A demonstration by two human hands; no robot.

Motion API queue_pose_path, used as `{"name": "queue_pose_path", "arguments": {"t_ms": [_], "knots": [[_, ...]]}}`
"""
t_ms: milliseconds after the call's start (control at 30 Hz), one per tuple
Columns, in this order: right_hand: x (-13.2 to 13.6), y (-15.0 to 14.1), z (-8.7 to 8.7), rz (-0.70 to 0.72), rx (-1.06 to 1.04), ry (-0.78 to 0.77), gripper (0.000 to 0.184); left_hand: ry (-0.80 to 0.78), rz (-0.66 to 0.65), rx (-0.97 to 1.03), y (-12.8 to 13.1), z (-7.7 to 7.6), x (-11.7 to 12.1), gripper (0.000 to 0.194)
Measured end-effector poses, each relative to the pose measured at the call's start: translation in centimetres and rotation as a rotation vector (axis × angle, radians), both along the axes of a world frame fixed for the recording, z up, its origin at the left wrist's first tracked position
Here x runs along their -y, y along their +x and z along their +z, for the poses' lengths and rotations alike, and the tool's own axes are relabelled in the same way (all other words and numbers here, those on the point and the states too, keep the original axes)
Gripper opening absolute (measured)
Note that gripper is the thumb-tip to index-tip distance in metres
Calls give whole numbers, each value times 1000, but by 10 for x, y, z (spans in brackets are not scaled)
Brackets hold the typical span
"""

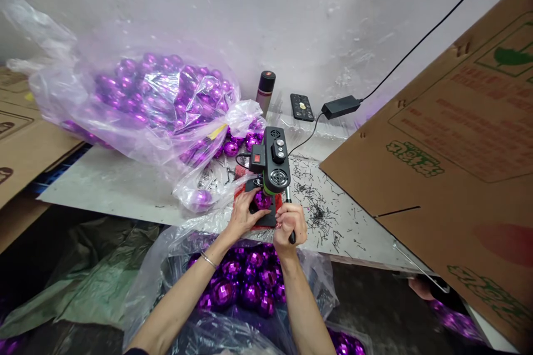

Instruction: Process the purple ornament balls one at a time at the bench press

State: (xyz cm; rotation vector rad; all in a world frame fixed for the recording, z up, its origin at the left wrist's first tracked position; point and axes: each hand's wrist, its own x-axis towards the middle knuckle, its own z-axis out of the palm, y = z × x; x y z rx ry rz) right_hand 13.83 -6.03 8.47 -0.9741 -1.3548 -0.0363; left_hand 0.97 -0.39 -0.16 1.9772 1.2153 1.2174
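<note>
From where I stand, the machine (276, 163) is on the table (125, 194), just beyond both grips, a ball (262, 199) under it at the left grip (245, 213), its lever (288, 195) in the right grip (290, 224). A filled bag (137, 141) lies left and beyond; a can (265, 91), phone (301, 107) and adapter (340, 106) sit farther back. Right of the grips come scraps (318, 213), then a box (441, 150). An open sack (145, 277) lies before them.

one machine (277, 150), one phone (301, 107), one power adapter (341, 106), one canister (266, 89), one bracelet (208, 259); purple balls (251, 292) too many to count.
</note>
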Motion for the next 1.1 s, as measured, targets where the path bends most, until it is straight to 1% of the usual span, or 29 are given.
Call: {"name": "queue_pose_path", "arguments": {"t_ms": [533,700,800,900,967,1000,1033,1100], "knots": [[-1,-1,-16,-6,-50,-27,33,-17,31,-28,4,-2,-1,63],[-6,-2,-17,-19,-33,22,33,1,24,-21,4,-3,-2,64],[-9,-1,-21,-34,13,69,34,-5,33,-21,4,-4,-3,64],[-11,0,-24,-20,60,89,34,-18,37,-19,3,-5,-2,63],[-9,0,-21,-16,76,88,34,-23,35,-14,3,-5,-2,63],[-8,-1,-17,-18,76,84,34,-24,33,-12,3,-4,-3,64],[-6,-2,-9,-22,63,73,35,-26,32,-10,3,-3,-4,64],[-2,-4,12,-31,-1,9,37,-36,29,-7,4,-1,-6,64]]}}
